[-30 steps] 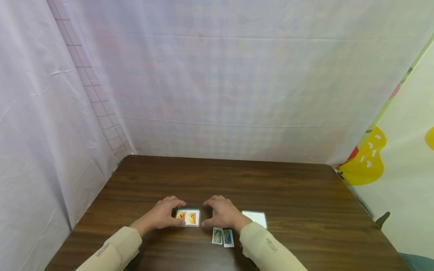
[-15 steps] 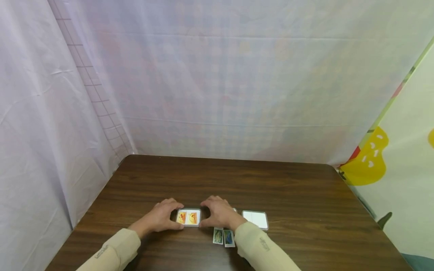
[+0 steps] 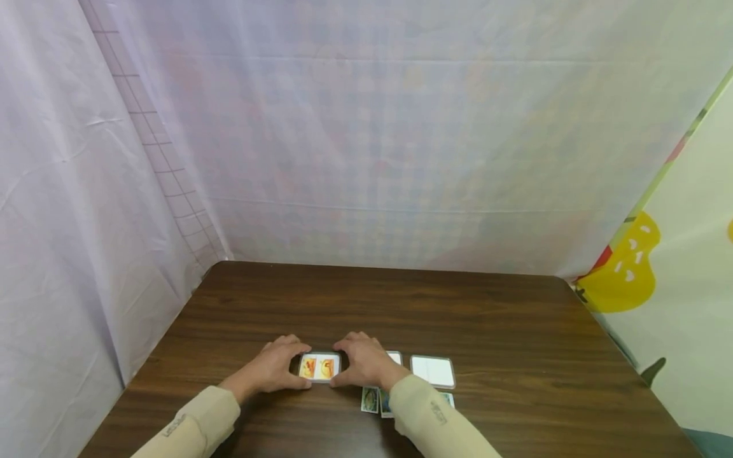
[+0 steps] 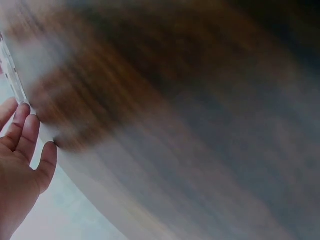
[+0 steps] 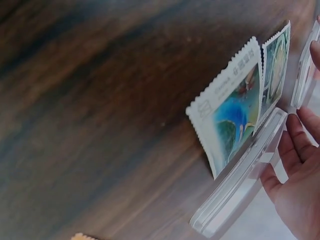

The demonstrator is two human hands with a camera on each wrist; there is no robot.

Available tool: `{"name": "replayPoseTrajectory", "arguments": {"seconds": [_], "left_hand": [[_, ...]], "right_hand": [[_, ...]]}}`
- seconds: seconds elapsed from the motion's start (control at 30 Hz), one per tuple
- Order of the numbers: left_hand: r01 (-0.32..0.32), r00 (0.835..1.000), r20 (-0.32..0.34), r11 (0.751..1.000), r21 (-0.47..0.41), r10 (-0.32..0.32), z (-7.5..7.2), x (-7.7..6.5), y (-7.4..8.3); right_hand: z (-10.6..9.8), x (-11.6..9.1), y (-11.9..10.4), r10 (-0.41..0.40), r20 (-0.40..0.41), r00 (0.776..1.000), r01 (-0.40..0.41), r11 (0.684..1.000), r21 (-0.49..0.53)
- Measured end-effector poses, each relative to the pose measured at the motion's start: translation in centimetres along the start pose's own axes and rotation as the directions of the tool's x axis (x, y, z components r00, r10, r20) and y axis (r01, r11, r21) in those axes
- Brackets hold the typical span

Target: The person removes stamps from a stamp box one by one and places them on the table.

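Tabletop [image 3: 378,299]: dark brown wood grain, rounded far corners, across the lower part of the frame.
Left curtain [image 3: 51,191]: white, hanging in folds down the left side.
Grid strip [image 3: 160,143]: pale with dark lines, slanting from upper left toward the tabletop's far left corner.
Back curtain [image 3: 389,140]: whitish, faintly checked, horizontally creased, upper centre.
Right sheet [image 3: 698,305]: pale, right side, with a green band [image 3: 676,152] along its slanting edge.
Yellow figure [image 3: 621,280]: white-marked, right, beside a red patch [image 3: 602,257].
Grey-blue patch [image 3: 710,442]: lower right corner.
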State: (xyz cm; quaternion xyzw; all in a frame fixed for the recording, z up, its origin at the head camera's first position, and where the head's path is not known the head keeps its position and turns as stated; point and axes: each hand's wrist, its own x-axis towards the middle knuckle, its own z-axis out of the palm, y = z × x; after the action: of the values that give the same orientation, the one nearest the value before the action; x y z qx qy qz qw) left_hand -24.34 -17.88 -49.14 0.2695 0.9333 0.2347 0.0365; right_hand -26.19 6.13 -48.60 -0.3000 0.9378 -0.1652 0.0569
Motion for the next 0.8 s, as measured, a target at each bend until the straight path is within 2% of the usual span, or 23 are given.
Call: {"name": "replayPoseTrajectory", "arguments": {"seconds": [0.37, 0.8], "left_hand": [[0.011, 1.0, 0.013, 1.0, 0.014, -0.012, 0.13, 0.25, 0.13], [-0.013, 1.0, 0.016, 0.999, 0.038, 0.013, 0.17, 0.59, 0.12]], "right_hand": [[0.31, 0.24, -0.17, 0.012, 0.021, 1.0, -0.012, 1.0, -0.008], [0.5, 0.32, 0.06, 0.01, 0.016, 1.0, -0.01, 1.0, -0.008]]}}
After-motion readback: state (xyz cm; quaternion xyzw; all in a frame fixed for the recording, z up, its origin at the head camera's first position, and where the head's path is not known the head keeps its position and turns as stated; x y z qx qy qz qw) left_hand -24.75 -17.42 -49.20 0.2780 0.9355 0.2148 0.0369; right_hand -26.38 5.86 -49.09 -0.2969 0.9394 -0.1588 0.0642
